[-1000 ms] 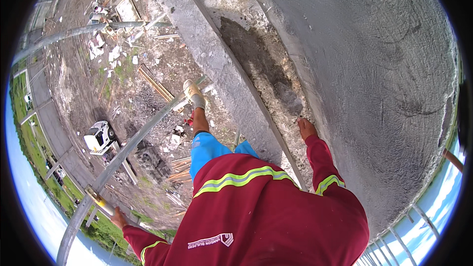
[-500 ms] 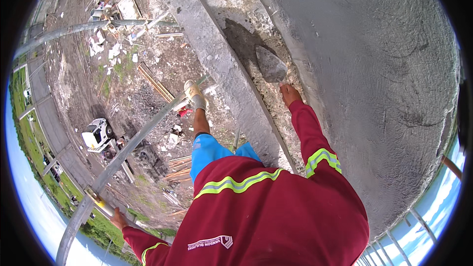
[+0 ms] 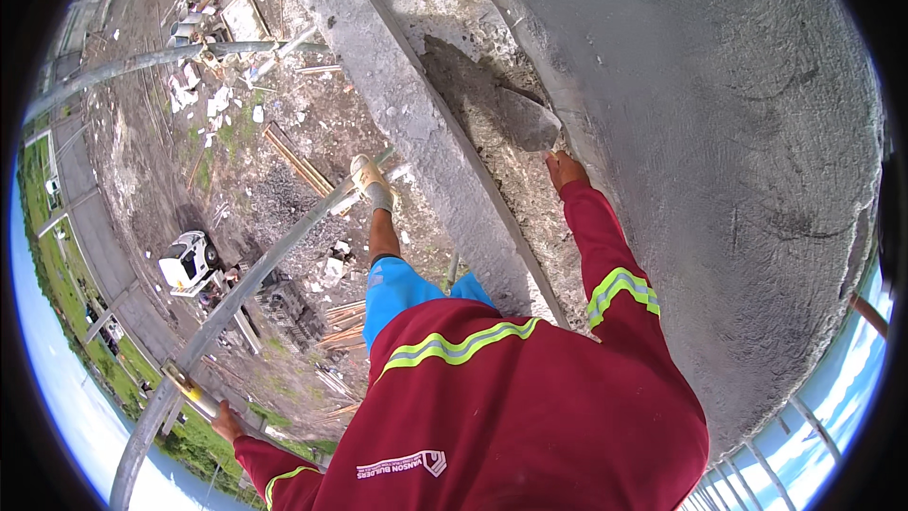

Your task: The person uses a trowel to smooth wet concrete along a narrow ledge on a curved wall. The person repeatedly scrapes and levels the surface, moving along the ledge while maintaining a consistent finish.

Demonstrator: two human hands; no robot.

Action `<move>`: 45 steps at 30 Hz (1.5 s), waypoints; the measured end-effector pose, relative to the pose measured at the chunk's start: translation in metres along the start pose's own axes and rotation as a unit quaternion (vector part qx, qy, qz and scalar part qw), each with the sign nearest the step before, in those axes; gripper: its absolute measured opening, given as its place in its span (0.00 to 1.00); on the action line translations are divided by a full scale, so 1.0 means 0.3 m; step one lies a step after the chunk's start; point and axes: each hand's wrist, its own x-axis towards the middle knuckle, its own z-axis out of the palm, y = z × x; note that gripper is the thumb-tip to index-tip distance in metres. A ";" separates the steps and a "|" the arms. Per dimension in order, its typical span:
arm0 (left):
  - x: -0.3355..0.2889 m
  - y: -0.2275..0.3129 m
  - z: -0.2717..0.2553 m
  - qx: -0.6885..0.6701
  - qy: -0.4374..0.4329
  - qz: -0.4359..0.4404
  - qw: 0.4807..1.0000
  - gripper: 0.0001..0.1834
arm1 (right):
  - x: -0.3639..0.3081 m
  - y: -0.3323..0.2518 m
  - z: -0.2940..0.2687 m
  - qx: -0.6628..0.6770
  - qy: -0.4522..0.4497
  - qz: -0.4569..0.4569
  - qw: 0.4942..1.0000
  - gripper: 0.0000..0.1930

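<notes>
My right hand (image 3: 566,169) is closed round the handle of a mortar-covered trowel (image 3: 530,123). The blade rests in a patch of dark wet mortar (image 3: 461,76), on the rough ledge between the plank-like concrete edge (image 3: 407,104) and the grey plastered wall (image 3: 700,151). Far out to the left, my left hand (image 3: 227,422) is closed on a long flat tool (image 3: 197,396) with a pale grey body and a yellow part. That tool lies close to a scaffold pipe (image 3: 213,326); whether it touches the pipe I cannot tell.
My foot in a light shoe (image 3: 367,176) stands on a scaffold pipe high above the ground. Below are a white vehicle (image 3: 189,260), stacked timber (image 3: 345,324), long boards (image 3: 301,159) and scattered rubble. More pipes (image 3: 170,55) cross at the upper left.
The trowel has turned slightly and shifted a little right along the ledge, its tip nearer the wall. My left hand and its tool have hardly moved.
</notes>
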 end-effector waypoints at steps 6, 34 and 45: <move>-0.036 0.015 0.006 -0.037 0.018 0.044 0.998 0.16 | -0.239 0.110 -0.013 0.193 -0.057 0.046 0.978 0.27; 0.009 -0.044 0.000 -0.029 0.029 0.063 0.997 0.15 | 0.147 -0.207 0.025 0.237 -0.037 0.040 0.970 0.26; -0.018 -0.007 0.000 -0.047 0.003 0.050 0.998 0.18 | 0.177 -0.193 0.075 0.275 -0.042 0.022 0.960 0.28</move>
